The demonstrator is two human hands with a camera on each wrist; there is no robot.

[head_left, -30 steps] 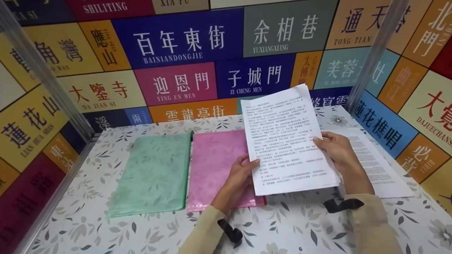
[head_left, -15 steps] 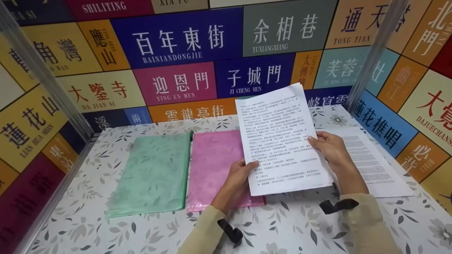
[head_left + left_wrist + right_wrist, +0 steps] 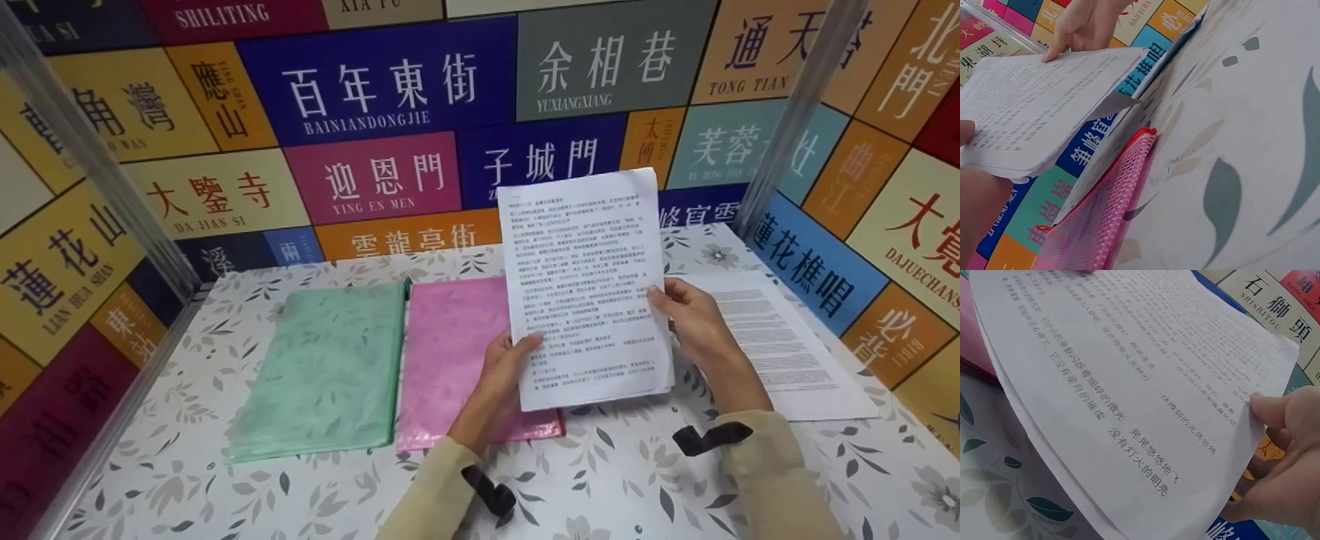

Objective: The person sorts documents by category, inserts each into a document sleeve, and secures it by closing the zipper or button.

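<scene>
Hands (image 3: 499, 375) (image 3: 694, 322) | gripping printed sheets (image 3: 581, 285) | above pink pouch (image 3: 450, 352), green pouch (image 3: 330, 367) beside

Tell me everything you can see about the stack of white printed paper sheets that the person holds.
The stack of white printed paper sheets is several thin pages, edges slightly fanned at the bottom, covered with dense black Chinese text. It is held nearly upright and tilted slightly, above the floral-patterned table, in front of the pink mesh zip pouch. The left hand grips its lower left edge with the thumb on the front; the right hand grips its right edge. It touches nothing else.
</scene>
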